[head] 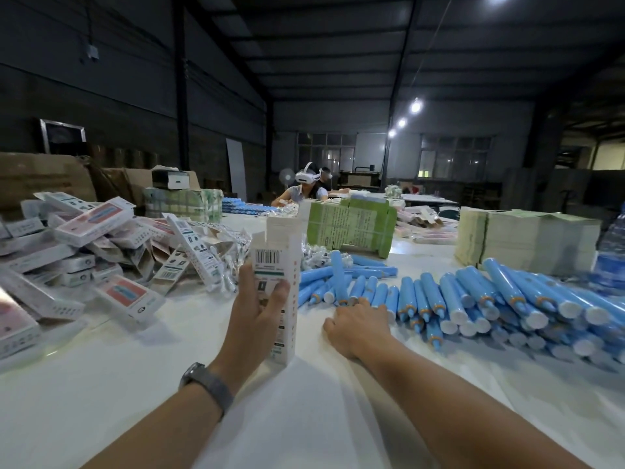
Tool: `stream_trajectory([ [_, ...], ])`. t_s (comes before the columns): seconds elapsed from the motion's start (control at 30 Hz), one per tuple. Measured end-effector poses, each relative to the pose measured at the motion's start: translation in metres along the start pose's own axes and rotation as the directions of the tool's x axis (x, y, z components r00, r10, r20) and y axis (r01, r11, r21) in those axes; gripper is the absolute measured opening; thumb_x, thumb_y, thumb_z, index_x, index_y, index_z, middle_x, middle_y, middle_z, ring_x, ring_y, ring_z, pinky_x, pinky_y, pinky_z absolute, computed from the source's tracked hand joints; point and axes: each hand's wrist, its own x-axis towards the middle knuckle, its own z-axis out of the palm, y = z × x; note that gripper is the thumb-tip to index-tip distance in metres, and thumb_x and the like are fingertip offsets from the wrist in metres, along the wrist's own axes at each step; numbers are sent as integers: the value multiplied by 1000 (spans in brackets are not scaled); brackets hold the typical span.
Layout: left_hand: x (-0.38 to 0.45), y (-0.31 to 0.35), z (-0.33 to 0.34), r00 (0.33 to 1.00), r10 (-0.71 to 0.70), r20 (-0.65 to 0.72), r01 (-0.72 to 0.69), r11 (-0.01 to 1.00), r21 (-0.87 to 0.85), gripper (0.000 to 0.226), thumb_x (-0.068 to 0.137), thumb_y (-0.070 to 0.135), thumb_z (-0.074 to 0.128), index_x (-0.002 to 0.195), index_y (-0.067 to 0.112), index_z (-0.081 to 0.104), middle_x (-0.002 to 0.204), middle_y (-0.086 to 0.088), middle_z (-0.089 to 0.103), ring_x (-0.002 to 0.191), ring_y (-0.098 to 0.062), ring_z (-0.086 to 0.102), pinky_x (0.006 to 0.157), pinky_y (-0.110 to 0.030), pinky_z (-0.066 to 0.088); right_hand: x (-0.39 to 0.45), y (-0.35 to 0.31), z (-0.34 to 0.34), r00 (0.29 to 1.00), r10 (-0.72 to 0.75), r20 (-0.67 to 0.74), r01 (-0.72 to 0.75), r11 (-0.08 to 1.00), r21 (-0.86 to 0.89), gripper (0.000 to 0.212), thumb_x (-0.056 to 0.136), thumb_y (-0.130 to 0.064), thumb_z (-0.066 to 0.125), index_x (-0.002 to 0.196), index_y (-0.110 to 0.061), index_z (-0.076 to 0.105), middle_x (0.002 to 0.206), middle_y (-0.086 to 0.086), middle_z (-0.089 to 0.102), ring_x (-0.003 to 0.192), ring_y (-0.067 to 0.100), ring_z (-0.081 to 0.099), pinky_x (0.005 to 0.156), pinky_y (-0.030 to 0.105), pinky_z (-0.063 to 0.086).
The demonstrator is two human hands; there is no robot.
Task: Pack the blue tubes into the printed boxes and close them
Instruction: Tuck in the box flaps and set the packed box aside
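Here, an upright printed box [275, 292] with its top flaps open stands on the white table [304, 418], gripped by the left hand [258, 311].

The left thumb and fingers curl round the box's sides. Just right, the right hand [358, 324] rests knuckles-up at the near ends of the blue tubes [473, 299], its fingertips hidden, so its grip cannot be told. Packed boxes [84, 238] pile up at the left; bundled flat cartons [351, 225] stand behind.
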Motion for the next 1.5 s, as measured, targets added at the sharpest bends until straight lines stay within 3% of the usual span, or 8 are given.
stream_trajectory([
  [0.3,-2,1,1,1000,-21,-3,21,1000,-16,23,101,15,55,114,26,40,116,8,64,95,1,65,77,-25,51,-25,-8,-17,927,-172,-333,167,985,-45,19,90,-10,48,98,-13,65,89,7,66,97,28,56,66,36,35],
  [0.5,-2,-2,2,1000,-24,-1,23,999,-40,23,101,16,56,113,26,40,118,7,65,97,-5,67,76,-26,53,-31,1,-29,885,-169,-435,252,958,139,8,89,-13,50,83,-18,54,68,-2,40,80,23,48,64,32,36],
  [0.7,0,-4,2,1000,0,-12,-1,999,-35,27,100,15,57,120,26,41,116,15,64,96,1,66,76,-22,53,-31,-1,-56,814,-158,-560,339,911,235,12,89,-20,54,92,-13,64,88,4,68,83,25,60,66,33,39],
  [0.8,-1,-4,2,1000,-5,12,5,1000,-21,35,97,15,63,119,31,41,106,24,65,94,4,66,67,-13,53,-28,2,-90,762,-107,-639,395,858,327,11,92,-12,57,86,-8,66,77,6,67,68,20,59,63,31,47],
  [0.97,-1,-1,1,1000,-8,9,7,995,95,70,80,11,81,123,36,32,111,25,55,92,19,58,64,0,45,-39,5,-152,645,-34,-763,526,745,411,11,92,-5,55,84,-7,62,64,-4,54,54,8,45,54,15,36],
  [1.1,-1,-2,0,998,65,8,-65,986,157,77,81,4,78,137,25,30,118,10,55,98,-7,63,65,-9,49,-57,-3,-193,579,40,-815,634,607,480,23,92,-9,54,77,-27,53,68,-8,55,61,14,55,59,27,48],
  [1.23,-5,-1,3,996,89,16,-91,986,137,71,83,3,74,139,20,33,120,-3,58,95,-21,64,70,-20,53,-62,-17,-217,537,124,-834,691,502,520,22,92,-6,52,81,-24,56,73,-12,56,65,0,51,63,16,46],
  [1.5,-9,1,7,991,135,-1,-131,962,238,77,79,12,78,133,36,29,121,4,53,100,-17,58,64,-7,43,-45,-26,-230,386,110,-916,668,652,360,13,90,-5,51,86,-18,54,72,-16,50,63,-3,49,62,9,38],
])
